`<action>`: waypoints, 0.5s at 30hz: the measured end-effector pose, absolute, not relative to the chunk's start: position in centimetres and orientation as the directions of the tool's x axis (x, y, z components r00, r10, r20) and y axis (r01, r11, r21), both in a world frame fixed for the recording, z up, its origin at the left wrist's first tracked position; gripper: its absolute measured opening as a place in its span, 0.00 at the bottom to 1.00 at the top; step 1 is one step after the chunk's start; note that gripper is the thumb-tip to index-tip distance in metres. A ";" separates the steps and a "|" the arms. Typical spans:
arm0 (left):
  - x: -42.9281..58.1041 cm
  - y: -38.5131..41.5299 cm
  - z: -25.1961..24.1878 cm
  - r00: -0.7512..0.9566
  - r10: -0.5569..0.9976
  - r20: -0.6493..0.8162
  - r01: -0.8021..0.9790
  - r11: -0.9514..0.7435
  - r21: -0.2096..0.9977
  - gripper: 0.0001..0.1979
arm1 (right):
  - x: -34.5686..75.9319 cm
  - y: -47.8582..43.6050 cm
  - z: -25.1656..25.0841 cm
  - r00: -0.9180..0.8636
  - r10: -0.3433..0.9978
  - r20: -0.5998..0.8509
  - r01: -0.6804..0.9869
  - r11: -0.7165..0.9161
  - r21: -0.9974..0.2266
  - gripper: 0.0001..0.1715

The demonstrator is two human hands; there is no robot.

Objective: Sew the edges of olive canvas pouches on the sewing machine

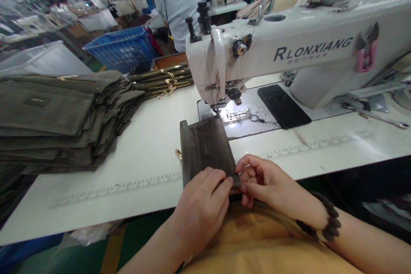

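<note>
A dark olive fabric piece (213, 147) with a small label and a gold zipper pull at its left side lies on the white table, its far edge at the needle area of the sewing machine (208, 64). My left hand (205, 201) rests on its near end with fingers bent together. At the near right corner, my right hand (260, 180) pinches the fabric edge between thumb and forefinger, the other fingers curled. A dark beaded bracelet is on my right wrist.
Olive fabric pieces (48, 120) are stacked at the left, zippered ones (170, 79) behind. A black phone (284, 106) lies on the machine bed. Pink-handled snippers (367, 49) hang on the machine arm. Beyond are a blue basket (123, 49) and a person (181, 2).
</note>
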State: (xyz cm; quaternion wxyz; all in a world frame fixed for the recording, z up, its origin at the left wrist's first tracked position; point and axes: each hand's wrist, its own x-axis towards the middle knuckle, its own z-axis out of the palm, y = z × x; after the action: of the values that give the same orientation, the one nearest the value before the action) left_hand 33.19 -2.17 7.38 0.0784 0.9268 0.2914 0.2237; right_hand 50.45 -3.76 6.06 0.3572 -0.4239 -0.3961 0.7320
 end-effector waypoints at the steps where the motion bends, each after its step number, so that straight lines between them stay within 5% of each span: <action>1: 33.2 -2.2 7.4 0.737 0.566 0.370 0.503 -0.824 0.259 0.10 | 50.4 -3.7 6.1 -0.387 0.856 -0.342 -0.184 -0.435 -0.881 0.14; 10: 32.4 -1.9 6.7 0.798 0.442 0.411 0.458 -0.887 0.063 0.07 | 50.8 -3.7 6.9 -0.409 0.845 -0.345 -0.080 -0.410 -0.909 0.13; 13: 32.3 -1.9 6.6 0.795 0.442 0.414 0.454 -0.888 0.075 0.07 | 51.4 -4.2 6.4 -0.396 0.917 -0.040 0.222 0.053 -0.974 0.12; 15: 32.3 -1.9 6.7 0.797 0.437 0.416 0.453 -0.889 0.066 0.08 | 51.8 -4.4 6.0 -0.425 0.862 0.277 0.480 0.474 -0.738 0.12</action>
State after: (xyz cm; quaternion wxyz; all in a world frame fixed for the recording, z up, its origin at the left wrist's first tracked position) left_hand 32.30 -1.88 6.66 -0.0184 0.9478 0.2345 0.2151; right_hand 51.80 -4.41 5.99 0.3294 -0.4230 -0.7928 0.2899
